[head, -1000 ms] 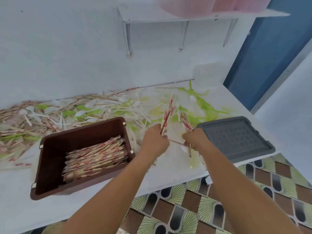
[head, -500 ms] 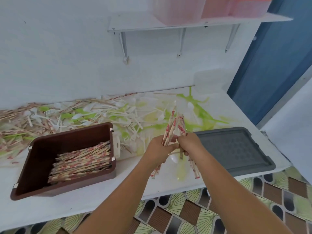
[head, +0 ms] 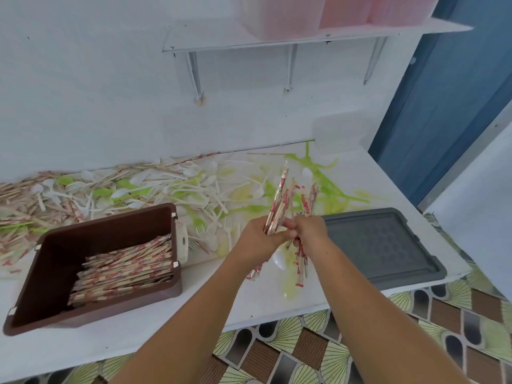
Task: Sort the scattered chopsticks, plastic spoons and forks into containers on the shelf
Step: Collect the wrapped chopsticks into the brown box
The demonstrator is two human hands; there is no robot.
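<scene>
White counter [head: 194, 314] runs along a pale wall, and we stand over it with both arms reaching in. Our left hand [head: 257, 239] and right hand [head: 310, 231] meet above the counter, fingers curled round one bundle [head: 281, 200] of paper-wrapped chopsticks. The bundle stands nearly upright and fans out at the top; its lower ends stick out below our fists. The two hands touch at the thumbs.

Left of our hands sits a brown bin [head: 110, 220], with a neat stack [head: 124, 267] of wrapped chopsticks lying flat in its right half. Right of our hands lies a grey tray [head: 382, 245], just beside the right wrist.

Behind the bin and hands, a scatter covers the counter up to the wall: white spoons [head: 122, 193], white forks [head: 199, 225], green cutlery [head: 329, 195], and loose chopsticks [head: 16, 195] thickest at the far left.

Above, a shelf [head: 210, 37] on brackets carries pink containers [head: 346, 12]; we cannot tell what they hold. A blue door [head: 443, 120] stands at right, and patterned floor [head: 304, 356] shows below the counter edge.
</scene>
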